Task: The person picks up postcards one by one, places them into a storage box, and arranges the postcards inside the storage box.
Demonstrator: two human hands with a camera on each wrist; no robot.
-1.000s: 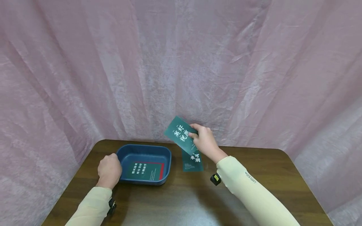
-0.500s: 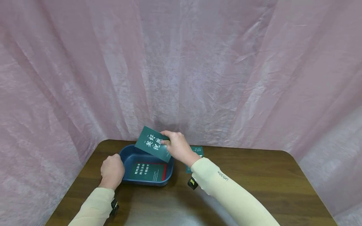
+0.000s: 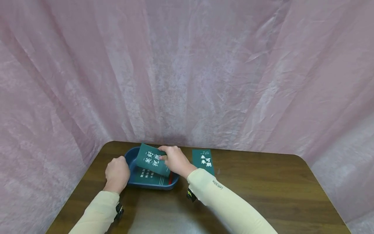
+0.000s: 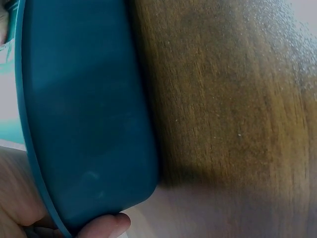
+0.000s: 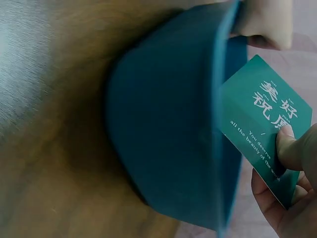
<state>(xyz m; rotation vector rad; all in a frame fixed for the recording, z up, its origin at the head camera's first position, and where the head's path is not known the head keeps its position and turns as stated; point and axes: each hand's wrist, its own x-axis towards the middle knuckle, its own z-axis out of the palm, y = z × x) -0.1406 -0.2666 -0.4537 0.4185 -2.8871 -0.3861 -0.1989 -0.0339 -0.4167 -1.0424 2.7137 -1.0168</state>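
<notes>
A blue plastic basin [image 3: 149, 186] stands at the left of the wooden table. My left hand [image 3: 117, 174] grips its left rim, thumb outside the wall and fingers inside, as the left wrist view shows. My right hand [image 3: 176, 161] pinches a green card [image 5: 255, 106] with white lettering between thumb and fingers. That card is tilted over the basin's opening, partly below rim level. Beneath it another green card [image 3: 143, 177] with a red edge lies in the basin, partly covered. Whether the two cards touch, I cannot tell.
A further green card [image 3: 203, 160] lies on the table [image 3: 263, 185] just right of the basin, partly behind my right forearm. A pink curtain [image 3: 187, 71] hangs along the table's back edge and at both sides.
My right hand has carried the card leftward from above the table card, then lowered it into the basin's opening. The left hand has kept its grip on the rim.
</notes>
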